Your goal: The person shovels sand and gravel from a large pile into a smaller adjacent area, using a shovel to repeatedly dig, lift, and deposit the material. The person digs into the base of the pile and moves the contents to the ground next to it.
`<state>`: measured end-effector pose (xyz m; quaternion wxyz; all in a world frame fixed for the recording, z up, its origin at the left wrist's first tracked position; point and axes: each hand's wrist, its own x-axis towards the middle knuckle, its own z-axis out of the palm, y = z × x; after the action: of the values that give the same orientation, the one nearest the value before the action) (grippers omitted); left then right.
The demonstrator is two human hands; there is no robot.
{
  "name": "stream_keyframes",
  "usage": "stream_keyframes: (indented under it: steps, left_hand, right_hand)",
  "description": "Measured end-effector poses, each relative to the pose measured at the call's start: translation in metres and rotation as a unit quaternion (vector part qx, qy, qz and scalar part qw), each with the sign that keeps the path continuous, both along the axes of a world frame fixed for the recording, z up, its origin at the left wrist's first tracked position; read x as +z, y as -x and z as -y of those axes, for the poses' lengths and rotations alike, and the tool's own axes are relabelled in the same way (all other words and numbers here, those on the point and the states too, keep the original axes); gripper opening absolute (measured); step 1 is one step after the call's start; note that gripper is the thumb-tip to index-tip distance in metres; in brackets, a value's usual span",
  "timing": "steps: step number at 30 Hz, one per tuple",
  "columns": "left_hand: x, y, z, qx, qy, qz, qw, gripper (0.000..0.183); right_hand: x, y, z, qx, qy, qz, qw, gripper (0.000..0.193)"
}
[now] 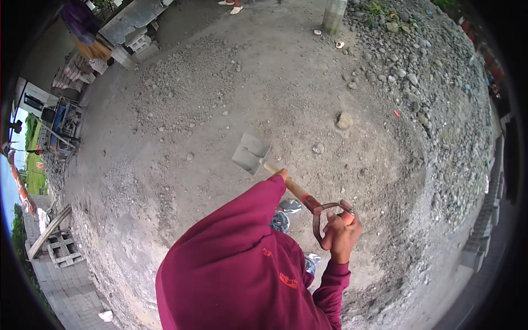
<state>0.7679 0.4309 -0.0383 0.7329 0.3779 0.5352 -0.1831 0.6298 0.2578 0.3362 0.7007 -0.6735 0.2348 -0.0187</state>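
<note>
A shovel [296, 190] with a wooden shaft slants across the ground in front of me. Its square grey blade [250, 151] lies flat on the dirt, pointing away and to the left. My left hand [282, 174] is closed around the shaft a little above the blade, mostly hidden by my maroon sleeve. At the near end, my right hand [342, 232] grips the D-shaped handle, its red crossbar inside the fingers. No material can be made out heaped on the blade.
Gravel [418, 93] spreads along the right side, with a larger stone [344, 120] nearer me. A concrete post [333, 16] stands at the far side. Hollow blocks [65, 250] and a plank [49, 231] lie at left. Another person's feet [235, 10] show at the top.
</note>
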Motion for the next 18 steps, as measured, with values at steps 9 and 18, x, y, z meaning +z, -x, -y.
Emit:
stream_keyframes:
  steps: [9,18]
  left_hand:
    - [0.012,0.234,0.286,-0.624,0.056,-0.02,0.779,0.03]
    - [0.058,0.495,0.407,-0.713,0.1,-0.067,0.691,0.014]
  right_hand:
    - [0.053,0.239,0.065,-0.434,0.028,-0.046,0.9,0.071]
    - [-0.074,0.476,0.068,-0.825,-0.279,0.044,0.489,0.015]
